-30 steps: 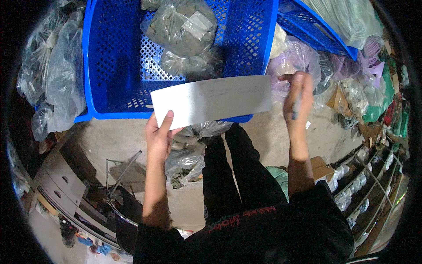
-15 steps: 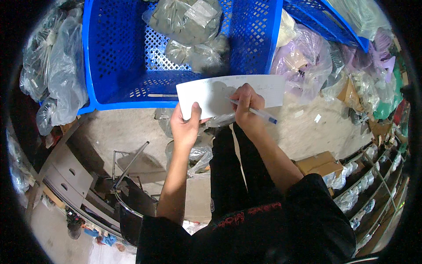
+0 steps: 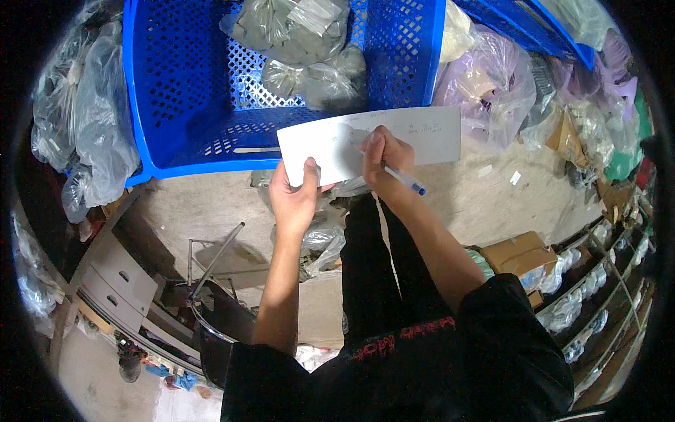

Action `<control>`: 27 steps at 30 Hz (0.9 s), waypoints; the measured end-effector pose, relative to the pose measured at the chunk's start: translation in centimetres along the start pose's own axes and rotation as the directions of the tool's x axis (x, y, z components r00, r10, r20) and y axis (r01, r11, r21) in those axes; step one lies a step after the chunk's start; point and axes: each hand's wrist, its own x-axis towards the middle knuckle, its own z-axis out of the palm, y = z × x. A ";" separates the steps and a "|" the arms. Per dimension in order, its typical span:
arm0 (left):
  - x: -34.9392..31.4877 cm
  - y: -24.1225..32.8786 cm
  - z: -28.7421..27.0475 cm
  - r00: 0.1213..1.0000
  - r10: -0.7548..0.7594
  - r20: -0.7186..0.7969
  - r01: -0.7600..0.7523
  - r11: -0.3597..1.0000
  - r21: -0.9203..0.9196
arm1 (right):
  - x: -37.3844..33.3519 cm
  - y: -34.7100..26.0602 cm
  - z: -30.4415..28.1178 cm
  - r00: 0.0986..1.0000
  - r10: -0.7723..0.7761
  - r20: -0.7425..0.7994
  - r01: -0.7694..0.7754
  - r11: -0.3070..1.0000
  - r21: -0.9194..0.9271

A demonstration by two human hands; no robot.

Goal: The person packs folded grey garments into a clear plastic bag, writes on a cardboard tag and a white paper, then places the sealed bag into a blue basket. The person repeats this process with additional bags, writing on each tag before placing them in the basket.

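A long white sheet of paper point(image 3: 434, 133) with faint handwriting on it lies across both my hands, overlapping the near rim of a blue plastic basket. My left hand point(image 3: 295, 197) grips its lower left edge, thumb on top and fingers beneath. In my right hand point(image 3: 388, 160) is a clear pen with a blue end point(image 3: 406, 181), pinched by the fingers over the middle of the sheet. The pen's tip is hidden by those fingers. Inside the blue basket point(image 3: 211, 163) sit knotted clear bags point(image 3: 295, 35) of greyish contents, one bearing a white label.
Filled plastic bags point(image 3: 105, 112) are heaped left of the basket, and a lilac bag point(image 3: 492, 91) stands to its right. A metal-framed chair point(image 3: 214, 316) and a grey drawer unit point(image 3: 119, 274) are at lower left. A cardboard box point(image 3: 517, 253) sits beside shelves point(image 3: 612, 295) of bagged items.
My right hand and the pen have shifted slightly left over the paper. The view has moved a little, and the paper is still held in my left hand.
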 end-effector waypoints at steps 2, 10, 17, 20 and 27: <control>0.0 0.0 0.0 1.000 -0.001 -0.004 0.001 1.000 -0.002 | 0.0 -0.1 0.0 1.000 -0.002 -0.017 0.002 1.000 0.005; -0.1 -0.1 0.1 1.000 0.006 -0.009 -0.006 1.000 -0.010 | 0.0 0.1 0.1 0.999 0.037 -0.011 -0.038 0.999 -0.012; 0.1 -0.2 -0.1 1.000 -0.005 -0.023 0.007 0.998 0.060 | 0.0 0.2 0.3 0.997 0.012 -0.075 -0.010 1.000 0.025; 0.0 -0.3 0.0 0.999 0.019 -0.026 -0.019 1.000 0.005 | 0.0 0.2 0.3 0.997 0.018 -0.068 -0.016 1.000 0.020; -0.1 -0.1 0.0 1.000 0.027 -0.009 -0.026 0.999 0.040 | 0.1 -0.1 0.1 0.995 0.027 -0.092 -0.023 0.999 0.038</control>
